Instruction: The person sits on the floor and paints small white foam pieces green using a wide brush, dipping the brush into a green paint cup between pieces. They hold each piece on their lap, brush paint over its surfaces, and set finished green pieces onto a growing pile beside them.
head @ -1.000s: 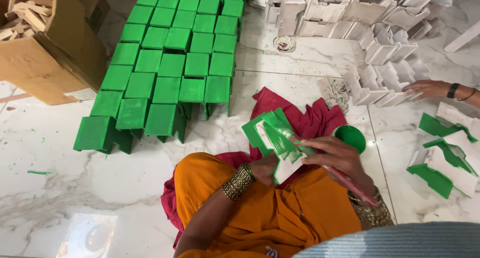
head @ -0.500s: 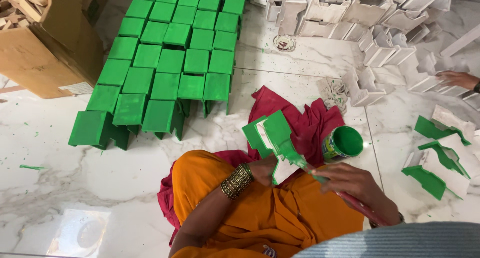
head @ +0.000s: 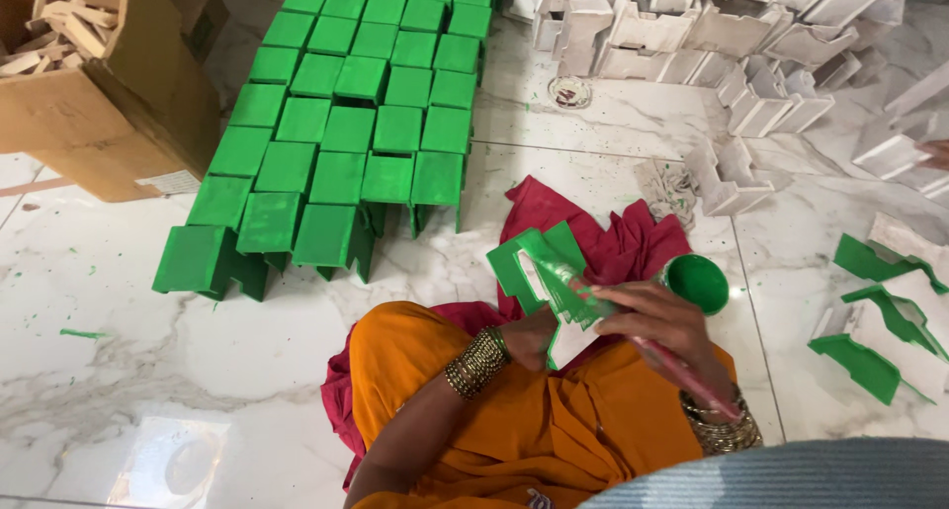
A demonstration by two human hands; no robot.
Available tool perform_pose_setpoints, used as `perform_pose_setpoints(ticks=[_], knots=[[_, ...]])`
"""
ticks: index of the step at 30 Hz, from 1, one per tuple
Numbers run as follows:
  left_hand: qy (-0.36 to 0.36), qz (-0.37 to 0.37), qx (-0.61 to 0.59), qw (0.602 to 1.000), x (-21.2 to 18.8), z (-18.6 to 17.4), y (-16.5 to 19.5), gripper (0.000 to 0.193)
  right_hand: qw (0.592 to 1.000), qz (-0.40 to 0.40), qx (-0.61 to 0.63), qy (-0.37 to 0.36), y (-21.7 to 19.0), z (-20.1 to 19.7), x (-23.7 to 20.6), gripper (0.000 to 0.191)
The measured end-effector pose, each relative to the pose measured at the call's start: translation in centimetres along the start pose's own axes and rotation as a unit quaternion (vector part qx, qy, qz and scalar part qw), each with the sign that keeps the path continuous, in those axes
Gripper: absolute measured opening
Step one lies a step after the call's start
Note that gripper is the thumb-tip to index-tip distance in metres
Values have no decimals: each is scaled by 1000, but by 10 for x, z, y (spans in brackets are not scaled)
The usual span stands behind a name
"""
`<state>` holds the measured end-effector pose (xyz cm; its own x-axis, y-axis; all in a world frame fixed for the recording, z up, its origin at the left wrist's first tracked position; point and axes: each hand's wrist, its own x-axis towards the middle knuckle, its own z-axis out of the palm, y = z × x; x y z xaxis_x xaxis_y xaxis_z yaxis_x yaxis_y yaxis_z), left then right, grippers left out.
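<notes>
I see my left hand (head: 534, 336) clamped on the lower edge of a stepped piece (head: 539, 272), held tilted over my lap; its upper faces are green, the lower part below the fingers looks white. My right hand (head: 657, 321) is closed around a brush (head: 633, 336), the bristle end laid on the piece's green face, the handle running back toward my wrist. The paint pot (head: 697, 282) sits open on the floor (head: 129, 321) just beside my right hand, at the edge of the red cloth (head: 613, 237).

What I'd worry about: the pot is near enough that a swing of my right wrist could knock it over onto the cloth and marble. My left grip is low and small, so brush pressure might twist the piece and smear wet green onto my fingers or the orange garment (head: 514, 440). The finished green row (head: 346, 133) stands well apart to the left, and the unpainted white pieces (head: 732, 35) lie at upper right.
</notes>
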<state>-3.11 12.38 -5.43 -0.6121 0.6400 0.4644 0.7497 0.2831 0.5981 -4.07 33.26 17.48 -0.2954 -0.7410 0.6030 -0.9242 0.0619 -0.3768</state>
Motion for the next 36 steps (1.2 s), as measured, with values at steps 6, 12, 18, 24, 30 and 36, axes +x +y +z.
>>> perform_pose_setpoints(ticks=[6,12,18,24,30,36], knots=[[-56,-28,-17,998,-10,6,-20,83,997,30,-14,-76,-21,8,-4,15],[-5,20,-23,1000,-5,-2,-6,92,996,33,31,-74,-23,-22,-12,12],[9,42,19,999,-4,-1,-3,92,998,-22,46,-43,-12,2,15,15],[-52,-37,-27,998,-10,7,-14,81,994,14,44,-97,-9,9,-15,16],[34,-13,-1,999,-4,-18,-4,95,993,46,49,-97,29,-38,-78,20],[16,-91,95,991,-6,-18,-15,64,926,253,-82,266,76,-60,-151,30]])
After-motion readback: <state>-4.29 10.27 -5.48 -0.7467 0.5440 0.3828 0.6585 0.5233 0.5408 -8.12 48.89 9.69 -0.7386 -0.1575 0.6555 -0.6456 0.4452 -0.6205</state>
